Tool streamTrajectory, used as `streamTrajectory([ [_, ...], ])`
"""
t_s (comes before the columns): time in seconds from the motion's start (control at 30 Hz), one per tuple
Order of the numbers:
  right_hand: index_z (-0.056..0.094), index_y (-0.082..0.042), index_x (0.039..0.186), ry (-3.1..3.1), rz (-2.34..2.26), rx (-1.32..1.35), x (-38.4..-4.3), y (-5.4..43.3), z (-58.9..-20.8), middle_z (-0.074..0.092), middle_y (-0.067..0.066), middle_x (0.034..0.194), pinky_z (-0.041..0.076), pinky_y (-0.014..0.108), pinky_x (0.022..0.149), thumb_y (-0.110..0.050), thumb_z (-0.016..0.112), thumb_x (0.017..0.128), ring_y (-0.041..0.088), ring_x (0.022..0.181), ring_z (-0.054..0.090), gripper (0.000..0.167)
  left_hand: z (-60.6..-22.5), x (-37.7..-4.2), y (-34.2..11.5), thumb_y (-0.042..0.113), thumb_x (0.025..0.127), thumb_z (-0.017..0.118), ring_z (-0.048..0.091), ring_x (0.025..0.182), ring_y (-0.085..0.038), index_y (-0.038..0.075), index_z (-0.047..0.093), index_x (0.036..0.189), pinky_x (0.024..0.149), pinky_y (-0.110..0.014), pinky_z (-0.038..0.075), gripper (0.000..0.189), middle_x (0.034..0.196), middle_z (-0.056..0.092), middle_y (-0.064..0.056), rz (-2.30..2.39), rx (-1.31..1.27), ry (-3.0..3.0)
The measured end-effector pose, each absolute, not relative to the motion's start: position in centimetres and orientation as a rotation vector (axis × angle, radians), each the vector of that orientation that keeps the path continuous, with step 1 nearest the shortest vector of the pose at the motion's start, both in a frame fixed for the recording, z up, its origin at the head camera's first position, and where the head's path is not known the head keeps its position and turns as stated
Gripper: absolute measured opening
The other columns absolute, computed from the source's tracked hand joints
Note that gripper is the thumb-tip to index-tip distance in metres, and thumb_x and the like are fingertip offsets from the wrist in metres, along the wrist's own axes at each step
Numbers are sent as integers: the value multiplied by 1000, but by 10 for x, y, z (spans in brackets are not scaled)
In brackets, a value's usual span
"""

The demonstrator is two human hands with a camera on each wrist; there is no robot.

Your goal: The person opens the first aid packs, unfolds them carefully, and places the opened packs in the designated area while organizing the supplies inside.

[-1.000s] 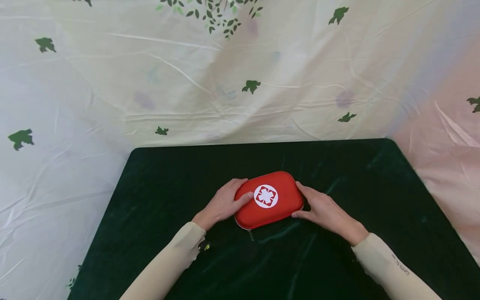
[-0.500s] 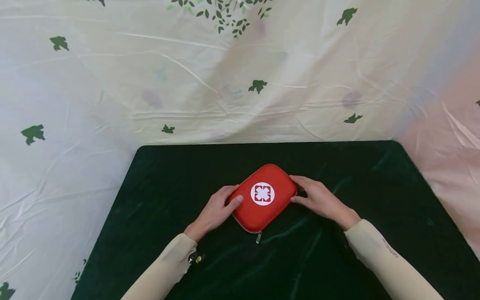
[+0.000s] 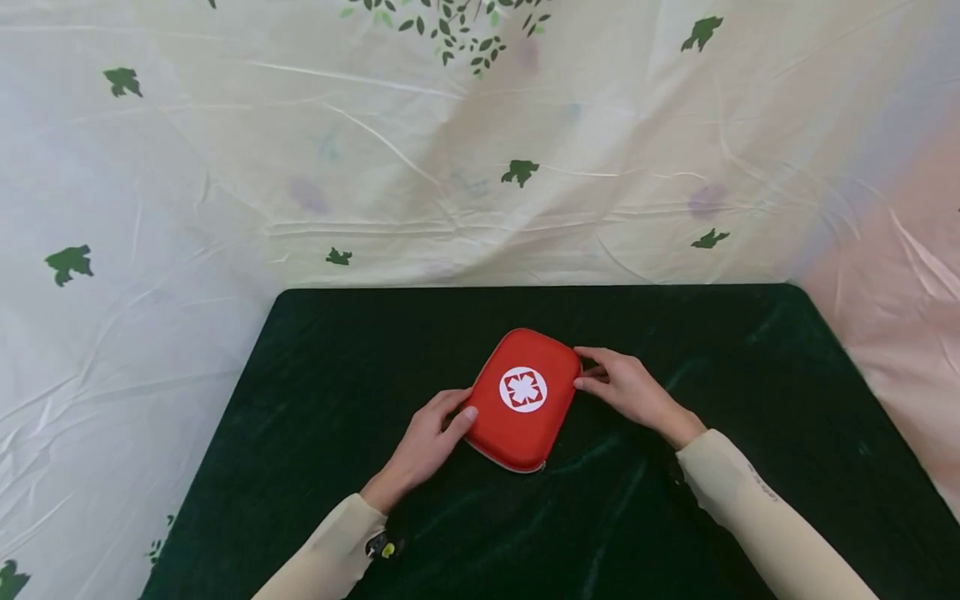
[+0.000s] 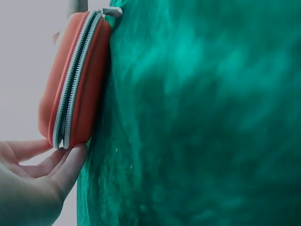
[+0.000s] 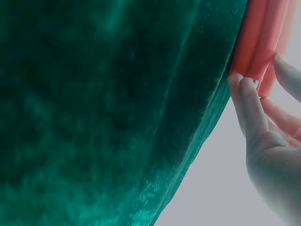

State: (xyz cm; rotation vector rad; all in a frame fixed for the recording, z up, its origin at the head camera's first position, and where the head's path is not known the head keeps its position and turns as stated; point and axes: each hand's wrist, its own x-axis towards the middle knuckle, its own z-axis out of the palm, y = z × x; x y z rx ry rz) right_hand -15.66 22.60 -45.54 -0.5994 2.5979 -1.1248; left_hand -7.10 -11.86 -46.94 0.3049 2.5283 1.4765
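Observation:
A red zipped first-aid case (image 3: 517, 433) lies flat on the dark green cloth, its white round emblem facing up. At its left side my left hand (image 3: 417, 446) holds it, the thumb over the top edge and the fingers along the side. My right hand (image 3: 633, 387) holds the upper right side between thumb and fingers. The left wrist view shows the case's zipper (image 4: 70, 89) closed along the side, with a metal zip pull (image 4: 112, 11) at its far end. In the right wrist view, fingertips touch the end of the case (image 5: 256, 37).
The green cloth-covered table (image 3: 360, 350) spreads around the case, slightly wrinkled in front of it. A pale curtain (image 3: 420, 192) with green leaf and bird prints hangs behind the table's back edge and on both sides.
The case has turned clockwise on the cloth, its zip-pull corner swinging to the lower right. My left hand has moved down and left; the right has moved slightly left and up along the edge.

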Motion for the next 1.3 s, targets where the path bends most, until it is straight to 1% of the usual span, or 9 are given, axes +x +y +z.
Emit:
streamTrajectory([
  [0.2,43,-1,155,2521,-1194,-562,-155,217,-454,56,19,148,55,49,98,-23,70,100,30,119,66,65,-470,-57,-119,47,106,53,52,131,-23,15,49,155,107,-51,46,58,152,51,-3,1510,259,2468],
  [0.4,37,-1,158,2500,-1221,-555,-157,204,-450,50,18,154,52,49,102,-29,72,99,33,126,61,74,-467,-49,-118,47,107,51,52,131,-26,10,46,156,109,-55,44,62,152,50,-7,1553,218,2431],
  [0.6,34,-1,159,2495,-1197,-552,-161,193,-446,43,19,159,50,52,105,-35,75,96,37,132,56,83,-465,-44,-115,42,110,47,56,124,-26,5,45,156,103,-46,52,60,146,48,-10,1678,192,2258],
  [0.7,34,0,160,2504,-1169,-555,-164,189,-445,41,20,160,50,51,105,-36,76,95,37,133,54,85,-466,-43,-114,41,110,47,55,125,-28,5,44,156,102,-44,53,59,146,46,-12,1766,166,2128],
  [0.93,33,0,160,2490,-1145,-567,-169,184,-445,38,19,162,50,52,105,-35,76,95,37,136,51,85,-507,-48,-121,63,99,55,54,129,-23,23,48,155,101,-37,53,70,146,45,-2,1868,132,1963],
  [0.97,33,-1,160,2489,-1139,-568,-170,184,-446,38,19,162,50,52,105,-35,76,95,37,136,50,85,-506,-47,-121,62,99,55,55,128,-23,23,48,156,100,-37,53,69,146,45,-2,1870,129,1965],
  [1.1,33,-1,160,2487,-1120,-566,-171,182,-447,37,19,162,48,53,107,-35,76,95,37,137,49,85,-480,-40,-117,51,106,51,56,126,-24,12,43,158,99,-35,54,66,148,43,-10,1813,175,2038],
  [1.2,31,-1,161,2478,-1107,-561,-172,182,-447,36,20,163,46,54,109,-35,75,95,38,139,47,86,-473,-39,-117,46,108,48,57,124,-23,9,42,158,97,-35,55,62,148,43,-11,1770,200,2089],
  [1.3,29,-1,161,2474,-1107,-570,-171,183,-448,36,20,164,43,56,111,-35,74,96,38,141,45,86,-473,-42,-117,48,108,48,60,119,-19,11,46,155,95,-33,55,59,147,45,-8,1723,194,2150],
])
